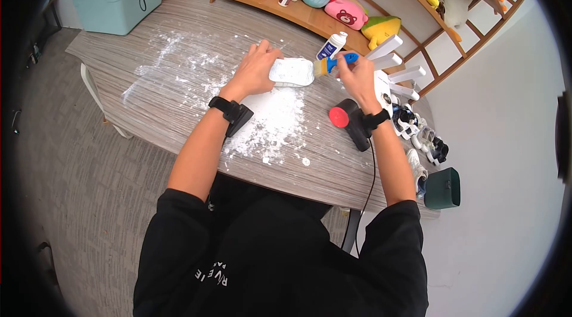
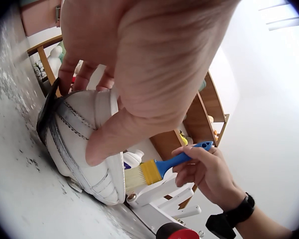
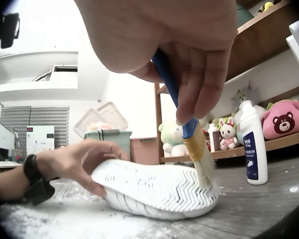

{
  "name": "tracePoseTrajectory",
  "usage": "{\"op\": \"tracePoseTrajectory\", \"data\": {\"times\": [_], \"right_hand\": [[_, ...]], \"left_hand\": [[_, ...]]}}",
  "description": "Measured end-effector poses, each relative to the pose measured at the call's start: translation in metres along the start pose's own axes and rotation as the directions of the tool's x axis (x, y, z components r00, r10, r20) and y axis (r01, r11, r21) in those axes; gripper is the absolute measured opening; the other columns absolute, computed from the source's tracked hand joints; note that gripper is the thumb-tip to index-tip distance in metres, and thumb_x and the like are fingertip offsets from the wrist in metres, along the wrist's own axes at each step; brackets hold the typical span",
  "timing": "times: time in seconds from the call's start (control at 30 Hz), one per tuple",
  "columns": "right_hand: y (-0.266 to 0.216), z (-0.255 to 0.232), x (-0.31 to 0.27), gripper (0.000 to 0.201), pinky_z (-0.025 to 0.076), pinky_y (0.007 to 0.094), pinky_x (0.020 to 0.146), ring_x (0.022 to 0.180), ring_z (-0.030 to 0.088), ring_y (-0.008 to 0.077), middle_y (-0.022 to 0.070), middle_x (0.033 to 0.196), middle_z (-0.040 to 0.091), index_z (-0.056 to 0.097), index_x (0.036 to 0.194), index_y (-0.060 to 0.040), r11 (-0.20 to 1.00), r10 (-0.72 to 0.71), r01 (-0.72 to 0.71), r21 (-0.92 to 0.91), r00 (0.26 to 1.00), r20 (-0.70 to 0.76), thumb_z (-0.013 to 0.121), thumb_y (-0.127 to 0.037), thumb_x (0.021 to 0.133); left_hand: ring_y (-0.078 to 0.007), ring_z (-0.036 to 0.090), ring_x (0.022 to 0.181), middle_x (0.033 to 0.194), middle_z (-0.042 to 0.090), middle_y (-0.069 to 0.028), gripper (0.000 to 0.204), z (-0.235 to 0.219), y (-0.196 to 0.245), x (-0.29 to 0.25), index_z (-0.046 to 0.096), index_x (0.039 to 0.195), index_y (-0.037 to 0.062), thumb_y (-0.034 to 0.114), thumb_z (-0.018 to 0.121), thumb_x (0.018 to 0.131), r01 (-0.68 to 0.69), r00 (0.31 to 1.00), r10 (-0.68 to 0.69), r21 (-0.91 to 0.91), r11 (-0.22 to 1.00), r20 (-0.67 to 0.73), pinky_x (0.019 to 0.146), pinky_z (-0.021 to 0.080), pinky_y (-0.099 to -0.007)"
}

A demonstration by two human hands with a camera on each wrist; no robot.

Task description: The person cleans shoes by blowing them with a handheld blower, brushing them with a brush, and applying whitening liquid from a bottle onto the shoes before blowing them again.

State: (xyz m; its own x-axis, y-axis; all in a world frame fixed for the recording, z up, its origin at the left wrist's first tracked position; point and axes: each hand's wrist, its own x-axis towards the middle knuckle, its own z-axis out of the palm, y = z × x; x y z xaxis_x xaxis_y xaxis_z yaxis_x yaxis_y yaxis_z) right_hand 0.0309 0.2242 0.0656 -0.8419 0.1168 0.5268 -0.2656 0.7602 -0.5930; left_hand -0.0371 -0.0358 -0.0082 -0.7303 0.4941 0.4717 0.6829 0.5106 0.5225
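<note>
A white shoe [image 1: 292, 74] lies sole up on the table, its tread facing the camera in the right wrist view. My left hand [image 1: 255, 71] grips one end, thumb on the side of the upper and fingers round the far side. My right hand [image 1: 359, 80] pinches the blue handle of a flat paintbrush [image 3: 190, 128]. The brush's pale bristles [image 3: 205, 169] meet the tread at the other end of the sole. White residue [image 1: 271, 120] covers the tabletop in front of the shoe. In the left wrist view, grey stitched stripes [image 2: 65, 137] run along the upper.
A white bottle with a blue label [image 1: 332, 46] stands just beyond the brush. Near my right wrist lies a black corded tool with a red end [image 1: 339, 117]. Shoes [image 1: 423, 138] and a green bin [image 1: 442, 189] are at right; plush toys [image 1: 347, 13] fill the shelf behind.
</note>
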Motion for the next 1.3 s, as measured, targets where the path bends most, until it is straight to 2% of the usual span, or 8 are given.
{"op": "tracePoseTrajectory", "data": {"times": [0.07, 0.33, 0.43, 0.5, 0.6, 0.8, 1.0, 1.3], "right_hand": [[0.012, 0.010, -0.004, 0.024, 0.050, 0.0348, 0.053, 0.052, 0.065, 0.0189, 0.0139, 0.062, 0.067, 0.075, 0.090, 0.0045, 0.971, -0.149, 0.144, -0.190, 0.989, -0.010, 0.068, -0.018, 0.092], [-0.014, 0.022, -0.022, 0.021, 0.048, 0.0345, 0.053, 0.050, 0.062, 0.0202, 0.0156, 0.061, 0.066, 0.076, 0.090, 0.0033, 0.991, -0.068, 0.071, -0.114, 0.997, 0.033, 0.067, -0.016, 0.091], [-0.046, 0.027, -0.031, 0.021, 0.050, 0.0312, 0.054, 0.053, 0.065, 0.0169, 0.0138, 0.063, 0.068, 0.075, 0.093, 0.0043, 0.990, -0.143, 0.144, -0.007, 0.989, 0.044, 0.066, -0.014, 0.093], [-0.070, 0.031, -0.037, 0.021, 0.053, 0.0280, 0.057, 0.058, 0.069, 0.0144, 0.0113, 0.066, 0.070, 0.074, 0.096, 0.0056, 0.974, -0.148, 0.128, 0.187, 0.984, 0.098, 0.064, -0.013, 0.097], [-0.090, 0.031, -0.036, 0.021, 0.057, 0.0266, 0.061, 0.066, 0.072, 0.0143, 0.0109, 0.073, 0.072, 0.073, 0.098, 0.0072, 0.970, -0.100, 0.057, 0.238, 0.980, 0.173, 0.062, -0.011, 0.100], [-0.069, 0.034, -0.013, 0.027, 0.062, 0.0298, 0.063, 0.071, 0.075, 0.0218, 0.0174, 0.086, 0.073, 0.069, 0.106, 0.0109, 0.800, 0.039, -0.180, 0.573, 0.968, 0.250, 0.057, -0.014, 0.103], [-0.030, 0.032, -0.005, 0.031, 0.063, 0.0315, 0.063, 0.072, 0.075, 0.0242, 0.0201, 0.090, 0.074, 0.067, 0.111, 0.0098, 0.751, 0.204, -0.352, 0.559, 0.928, 0.310, 0.054, -0.017, 0.104], [0.027, -0.011, 0.005, 0.029, 0.062, 0.0313, 0.065, 0.071, 0.074, 0.0201, 0.0170, 0.086, 0.074, 0.070, 0.109, 0.0087, 0.869, 0.241, -0.285, 0.404, 0.958, 0.156, 0.056, -0.016, 0.103]], "left_hand": [[-0.0350, 0.052, 0.115, 0.122, 0.054, -0.0117, 0.056, 0.000, 0.000, 0.000, 0.065, 0.119, 0.0095, 0.004, 0.086, 0.068, 0.009, 1.000, -0.009, -0.009, 1.000, 0.006, 0.100, 0.049, -0.0440], [-0.0354, 0.053, 0.118, 0.122, 0.054, -0.0128, 0.059, 0.001, -0.002, 0.001, 0.065, 0.121, 0.0093, 0.005, 0.087, 0.067, 0.012, 1.000, -0.011, -0.018, 1.000, 0.009, 0.102, 0.049, -0.0422], [-0.0362, 0.052, 0.121, 0.122, 0.054, -0.0134, 0.060, 0.001, -0.004, 0.001, 0.065, 0.121, 0.0088, 0.006, 0.088, 0.066, 0.043, 0.999, -0.042, -0.039, 0.998, 0.021, 0.103, 0.048, -0.0427], [-0.0363, 0.052, 0.122, 0.122, 0.054, -0.0135, 0.061, 0.001, -0.005, 0.001, 0.065, 0.121, 0.0082, 0.006, 0.089, 0.065, 0.061, 0.998, -0.060, -0.055, 0.997, 0.021, 0.103, 0.048, -0.0434], [-0.0362, 0.052, 0.123, 0.122, 0.055, -0.0144, 0.063, -0.002, -0.008, 0.001, 0.065, 0.121, 0.0060, 0.006, 0.090, 0.064, 0.088, 0.996, -0.086, -0.094, 0.992, 0.029, 0.105, 0.047, -0.0435], [-0.0369, 0.054, 0.122, 0.122, 0.057, -0.0181, 0.065, -0.009, -0.030, 0.007, 0.065, 0.120, 0.0035, 0.010, 0.090, 0.060, 0.099, 0.991, -0.078, -0.203, 0.974, 0.105, 0.106, 0.048, -0.0392], [-0.0332, 0.058, 0.121, 0.125, 0.059, -0.0173, 0.067, -0.018, -0.023, 0.004, 0.064, 0.123, 0.0012, 0.004, 0.089, 0.061, 0.136, 0.983, -0.103, -0.224, 0.965, 0.153, 0.106, 0.048, -0.0392], [-0.0329, 0.058, 0.120, 0.123, 0.059, -0.0167, 0.059, -0.011, -0.024, 0.006, 0.065, 0.118, 0.0024, 0.005, 0.087, 0.064, 0.100, 0.987, -0.071, -0.214, 0.972, 0.141, 0.106, 0.047, -0.0392]]}}
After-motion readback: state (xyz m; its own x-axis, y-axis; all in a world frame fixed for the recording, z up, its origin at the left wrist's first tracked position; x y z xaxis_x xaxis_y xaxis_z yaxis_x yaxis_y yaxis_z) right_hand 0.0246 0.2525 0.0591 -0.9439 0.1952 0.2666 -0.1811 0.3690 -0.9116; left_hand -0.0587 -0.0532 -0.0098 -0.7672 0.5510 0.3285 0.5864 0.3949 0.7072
